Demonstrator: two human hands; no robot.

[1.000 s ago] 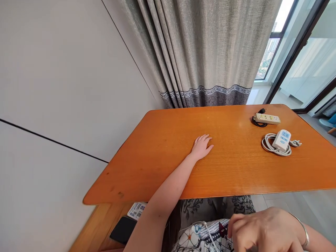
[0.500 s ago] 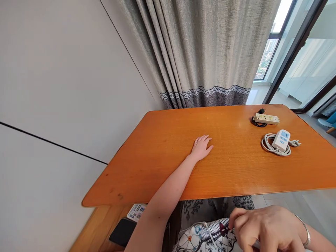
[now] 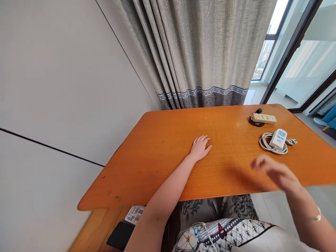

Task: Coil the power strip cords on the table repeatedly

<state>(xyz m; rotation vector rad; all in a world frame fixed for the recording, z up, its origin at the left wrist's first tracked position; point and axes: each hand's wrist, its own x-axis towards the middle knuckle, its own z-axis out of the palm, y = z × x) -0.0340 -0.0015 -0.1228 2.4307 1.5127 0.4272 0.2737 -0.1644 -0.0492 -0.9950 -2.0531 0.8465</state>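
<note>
My left hand (image 3: pixel 200 148) lies flat on the orange-brown wooden table (image 3: pixel 157 157), its fingers slightly spread and nothing under or in it that I can see. Above the table's front right part hangs my right hand (image 3: pixel 274 170), smeared by motion, with a silver bracelet (image 3: pixel 318 214) at the wrist. Nearest to it is a white power strip (image 3: pixel 278 139) with blue socket faces, its grey cable coiled around it and the plug at its right. Farther back lies a longer cream power strip (image 3: pixel 264 118) with a black cord and plug.
A grey curtain (image 3: pixel 204 52) hangs behind the table, and a pale wall panel (image 3: pixel 65 87) runs along the left. Below the table's left front edge, a black phone (image 3: pixel 120 235) and a printed card (image 3: pixel 134 214) lie on a wooden surface. A glass door stands at the right.
My right hand has risen from my lap to above the table's front right part, near the white power strip. My left hand stays on the table. The view has shifted slightly.
</note>
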